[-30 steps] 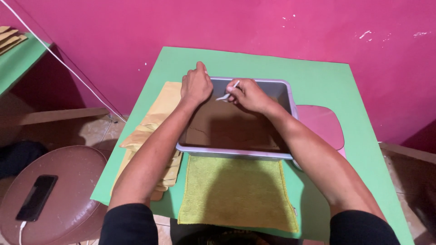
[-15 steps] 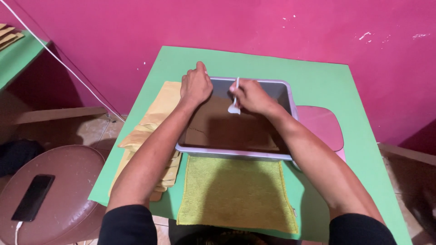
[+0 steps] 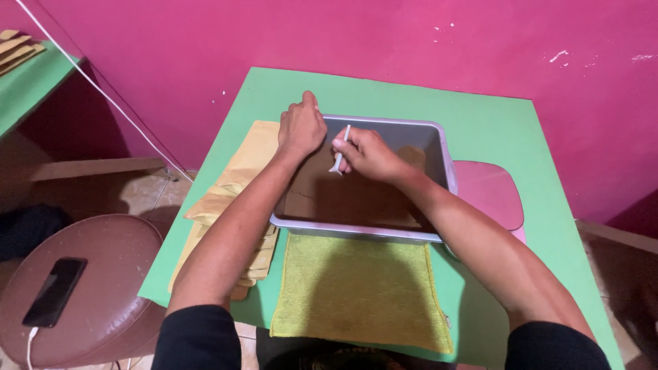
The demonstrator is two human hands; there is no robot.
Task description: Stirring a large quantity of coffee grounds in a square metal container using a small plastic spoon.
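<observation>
The person's left hand [image 3: 301, 128] is curled over the far left corner of a grey plastic tray [image 3: 444, 159], fingers closed on its rim. The right hand [image 3: 367, 154] hovers inside the tray, thumb and fingers pinching a small white tool [image 3: 341, 150] held nearly upright — its lower tip close to the brown material [image 3: 349, 195] filling the tray bottom. The tray sits mid-table on the green tabletop [image 3: 493, 120]. A yellow-green towel [image 3: 360, 289] lies just in front of it, a stack of tan envelopes [image 3: 236, 175] to the left, a pink lid [image 3: 490, 192] to the right.
</observation>
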